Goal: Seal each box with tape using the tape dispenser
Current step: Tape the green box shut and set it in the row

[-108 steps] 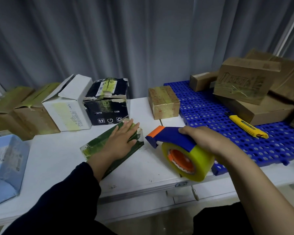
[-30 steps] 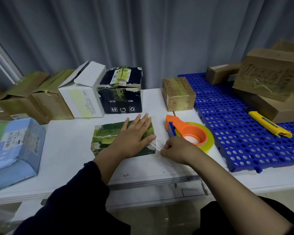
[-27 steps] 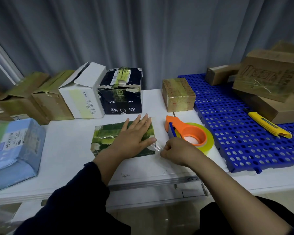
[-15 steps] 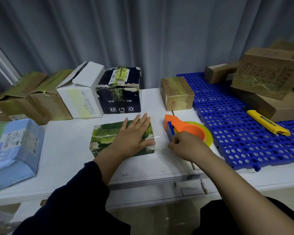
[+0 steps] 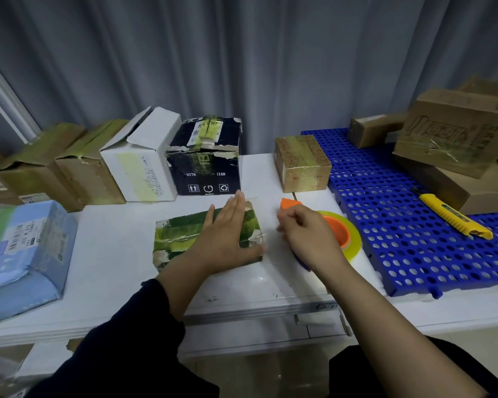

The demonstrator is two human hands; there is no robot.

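Note:
A flat green box [image 5: 181, 239] wrapped in clear tape lies on the white table [image 5: 115, 254]. My left hand [image 5: 227, 234] presses flat on the top of the box's right half, fingers straight and thumb at the near right corner. A loose end of clear tape [image 5: 252, 200] sticks up at the box's far right corner. Just to the right, the tape dispenser [image 5: 347, 235], with an orange core and a yellowish tape roll, lies on its side. My right hand [image 5: 308, 237] is over its handle with the fingers curled round it; the orange nose pokes out above my knuckles.
Along the back stand brown boxes [image 5: 55, 165], a white box [image 5: 140, 162], a black box [image 5: 206, 165] and a small taped brown box [image 5: 302, 165]. A blue parcel [image 5: 23, 254] lies left. A blue perforated pallet [image 5: 385, 214] on the right holds a yellow utility knife [image 5: 454, 215] and stacked brown boxes [image 5: 454, 139].
My right hand let go of the tape strand it was pinching beside the box and moved right onto the dispenser's handle. My left hand stays flat on the green box.

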